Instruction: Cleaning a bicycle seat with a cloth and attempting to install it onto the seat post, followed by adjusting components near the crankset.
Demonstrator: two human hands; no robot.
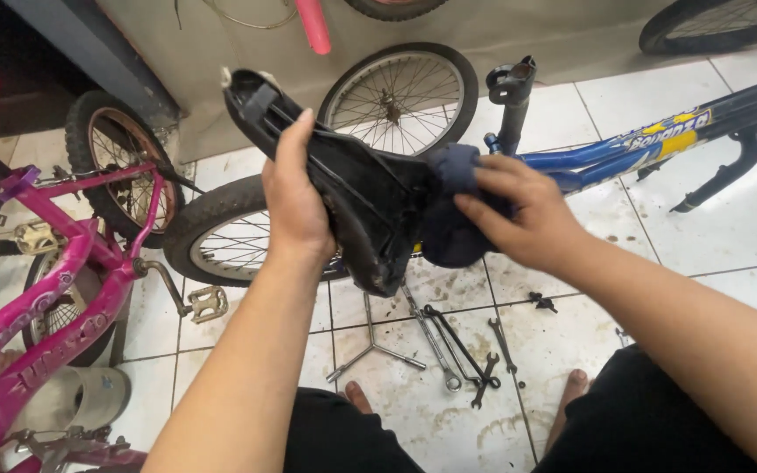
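A black bicycle saddle (357, 188) is held up in front of the person, turned underside-up, its hard moulded plastic shell and thin metal rails showing, the narrow end pointing up and to the left. The left hand (295, 206) grips its near edge, fingers together and wrapped over the shell. The right hand (523, 215) presses a dark blue cloth (449, 219), soft and bunched, against the saddle's wide end, fingers curled together over the fabric.

Behind the saddle lies a blue bicycle frame (624, 149) of glossy painted tube, with a yellow sticker band along the sloping tube and a black seat clamp (512, 83) at the top of its post. Two spoked wheels (400, 92) with black rubber tyres stand behind and below the saddle.

On the dirty white tiled floor (729, 219) under the hands lie a three-armed metal wrench (370, 337) and several slim steel spanners (457, 346). The person's bare toes show on either side of them.

To the left leans a pink bicycle (54, 298) with glossy tubes and a metal pedal (208, 302); a pale sandal (81, 394) lies beneath it.
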